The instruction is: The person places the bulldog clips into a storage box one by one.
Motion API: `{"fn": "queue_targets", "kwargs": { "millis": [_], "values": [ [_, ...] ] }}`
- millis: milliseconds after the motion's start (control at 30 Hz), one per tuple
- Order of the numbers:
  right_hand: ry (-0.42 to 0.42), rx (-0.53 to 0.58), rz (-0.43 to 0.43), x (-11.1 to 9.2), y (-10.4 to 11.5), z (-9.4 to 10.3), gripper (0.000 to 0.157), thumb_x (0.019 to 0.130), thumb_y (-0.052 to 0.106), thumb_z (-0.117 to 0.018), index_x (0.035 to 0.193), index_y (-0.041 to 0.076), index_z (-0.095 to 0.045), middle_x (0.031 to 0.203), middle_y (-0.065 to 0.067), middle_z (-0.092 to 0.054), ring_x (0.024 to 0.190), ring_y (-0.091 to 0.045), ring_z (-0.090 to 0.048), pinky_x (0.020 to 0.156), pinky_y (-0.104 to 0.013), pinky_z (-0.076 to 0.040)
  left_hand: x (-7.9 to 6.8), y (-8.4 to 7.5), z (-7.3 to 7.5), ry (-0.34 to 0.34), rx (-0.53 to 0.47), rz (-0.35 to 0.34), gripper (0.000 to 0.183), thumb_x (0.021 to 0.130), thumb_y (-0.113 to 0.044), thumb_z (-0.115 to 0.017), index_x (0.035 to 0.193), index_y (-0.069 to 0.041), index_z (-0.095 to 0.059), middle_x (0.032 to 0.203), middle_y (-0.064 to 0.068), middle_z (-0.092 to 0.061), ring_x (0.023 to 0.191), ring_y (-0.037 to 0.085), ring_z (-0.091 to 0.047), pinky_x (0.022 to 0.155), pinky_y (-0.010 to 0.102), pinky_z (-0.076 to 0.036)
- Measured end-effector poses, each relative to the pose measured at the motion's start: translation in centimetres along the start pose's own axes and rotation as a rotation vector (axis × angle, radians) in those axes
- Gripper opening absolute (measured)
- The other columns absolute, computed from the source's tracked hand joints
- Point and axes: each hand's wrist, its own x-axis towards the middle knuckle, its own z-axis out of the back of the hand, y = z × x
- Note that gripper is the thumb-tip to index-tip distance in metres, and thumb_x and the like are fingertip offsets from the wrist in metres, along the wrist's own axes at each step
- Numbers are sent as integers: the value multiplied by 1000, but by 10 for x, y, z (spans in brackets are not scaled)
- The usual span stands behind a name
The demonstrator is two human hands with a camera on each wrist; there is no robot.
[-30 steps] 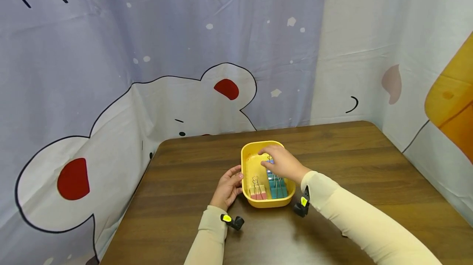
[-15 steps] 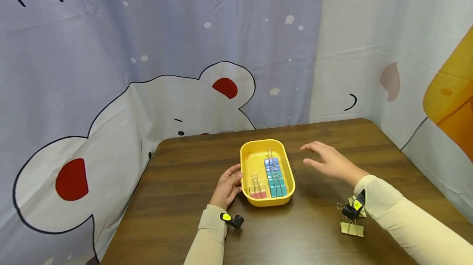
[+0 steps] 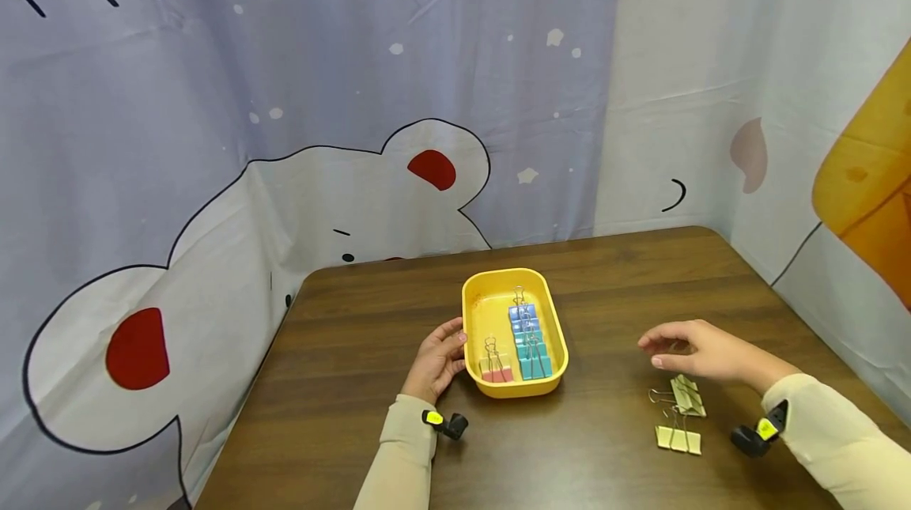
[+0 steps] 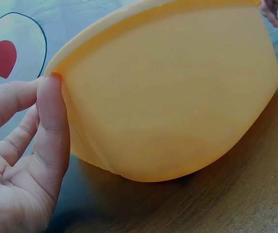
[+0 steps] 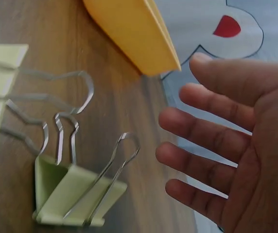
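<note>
My left hand (image 3: 436, 361) pinches the left rim of a yellow plastic tray (image 3: 515, 389), and the thumb shows at the rim in the left wrist view. Inside the tray, a column of blue and teal binder clips (image 3: 530, 342) lies along the right side. A pink binder clip (image 3: 498, 375) and a pale yellow binder clip sit at the near left. My right hand (image 3: 704, 348) hovers just beyond two pale yellow binder clips on the table, a far one (image 3: 687, 397) and a near one (image 3: 678, 440). Its fingers are loosely bent, holding nothing.
The brown wooden table (image 3: 370, 320) lies beneath everything. A printed curtain (image 3: 320, 59) hangs behind the far edge and along the right side. Dark cameras are strapped to both wrists.
My right hand has left the inside of the tray and moved right, above the table near the pale yellow clips. My left hand and the tray stay about where they were.
</note>
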Motion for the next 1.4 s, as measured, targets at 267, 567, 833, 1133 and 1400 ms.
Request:
{"fn": "queue_targets", "kwargs": {
  "millis": [267, 567, 833, 1133, 1400],
  "values": [
    [36, 58, 44, -25, -14, -5, 27, 91, 14, -75, 117, 8, -69, 111, -4, -73, 101, -7, -66, 77, -33, -57, 1, 0, 0, -8, -1, 12, 35, 98, 4, -59, 133, 0, -54, 94, 6, -68, 67, 10, -68, 53, 24, -58],
    [-1, 74, 127, -36, -27, -17, 21, 86, 9, -79, 105, 17, -74, 104, 6, -72, 94, -4, -63, 73, -29, -56, 2, 0, 1, 25, -5, 0, 34, 98, 5, -57, 132, 1, -53, 93, 5, -68, 66, 10, -68, 52, 24, -57],
    [48, 118, 44, -36, -32, -21, 13, 91, 14, -75, 104, 19, -75, 101, 7, -74, 93, -4, -65, 72, -27, -54, 1, -1, 1, 21, -8, 13, 44, 98, 4, -57, 140, 6, -45, 97, 6, -67, 68, 10, -68, 54, 25, -59],
    [64, 113, -19, -34, -36, -17, 16, 93, 21, -72, 107, 14, -75, 99, 7, -74, 91, 2, -63, 71, -23, -53, 3, 1, 2, 15, -3, 12, 41, 99, 3, -57, 139, 2, -48, 100, 7, -67, 67, 10, -67, 53, 23, -57],
    [-11, 63, -72, -21, -34, -8, 17, 96, 17, -69, 110, 10, -73, 99, 5, -74, 87, 1, -63, 68, -24, -54, 3, 3, 4, 48, -4, -6, 36, 99, 2, -58, 134, 1, -51, 99, 6, -68, 71, 10, -69, 56, 25, -59]
  ]
}}
